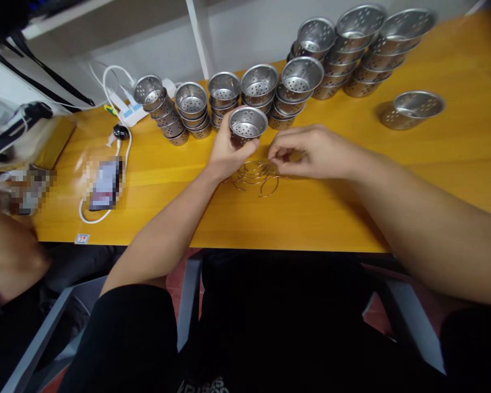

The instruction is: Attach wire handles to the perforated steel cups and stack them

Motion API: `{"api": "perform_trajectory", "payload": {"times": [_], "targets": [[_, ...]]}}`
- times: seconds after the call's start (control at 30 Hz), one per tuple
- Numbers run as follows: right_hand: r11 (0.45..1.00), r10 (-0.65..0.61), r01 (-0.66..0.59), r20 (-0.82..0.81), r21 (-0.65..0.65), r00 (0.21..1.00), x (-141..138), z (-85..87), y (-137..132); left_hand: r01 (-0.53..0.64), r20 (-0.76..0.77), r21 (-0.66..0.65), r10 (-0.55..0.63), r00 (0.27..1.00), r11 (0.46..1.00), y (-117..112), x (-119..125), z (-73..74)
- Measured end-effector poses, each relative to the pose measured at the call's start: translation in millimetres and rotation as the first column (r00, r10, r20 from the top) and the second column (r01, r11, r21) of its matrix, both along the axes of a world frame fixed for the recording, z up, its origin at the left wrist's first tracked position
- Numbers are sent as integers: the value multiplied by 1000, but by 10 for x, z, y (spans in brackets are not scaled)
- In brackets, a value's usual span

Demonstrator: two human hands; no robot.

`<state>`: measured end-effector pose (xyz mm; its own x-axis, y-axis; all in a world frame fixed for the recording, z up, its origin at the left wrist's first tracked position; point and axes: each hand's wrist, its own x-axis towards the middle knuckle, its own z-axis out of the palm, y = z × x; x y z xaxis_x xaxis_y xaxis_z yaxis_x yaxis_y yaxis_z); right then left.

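Note:
My left hand (227, 147) is wrapped around a small perforated metal cup (248, 123), held upright above the table with its mouth facing up. Just to its right, my right hand (298, 150) is closed in a pinch, thumb against fingertips, beside the cup and over some thin wire pieces. Whatever sits in that pinch is too small to make out. Below both hands lies a loose heap of curved wire pieces (256, 173) on the wooden table (311, 218). The cup's lower part is partly hidden by my left fingers and thumb.
Stacks of perforated metal cups (191, 103) line the back, with taller stacks (360, 33) at the right. A single cup (411, 111) stands apart at right. To the left are a phone (105, 184), a white cable (82, 210) and a power strip (133, 113). Another person's arm (10, 251) is at far left.

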<state>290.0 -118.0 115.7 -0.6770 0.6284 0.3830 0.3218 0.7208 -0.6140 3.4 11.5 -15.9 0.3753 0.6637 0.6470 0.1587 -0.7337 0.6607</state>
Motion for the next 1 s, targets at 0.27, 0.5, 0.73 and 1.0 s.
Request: {"api": "perform_trajectory", "payload": {"times": [0.27,0.5,0.73,1.0], "targets": [[993,-107,97,-169,-66,980,-63,-39,-74,-117,7,-16,118,993,993,-186,-20,214],[965,-252,227,-238,-130,938,-58,-146,-42,-37,-29,-29,36,999,999,-101,5,72],[939,-344,335,-265,-77,901,-39,-133,-18,26,21,23,-27,999,999,-5,92,-97],[914,-404,401,-260,-67,877,-76,-117,11,55,-68,44,-51,996,998,-228,128,17]]}}
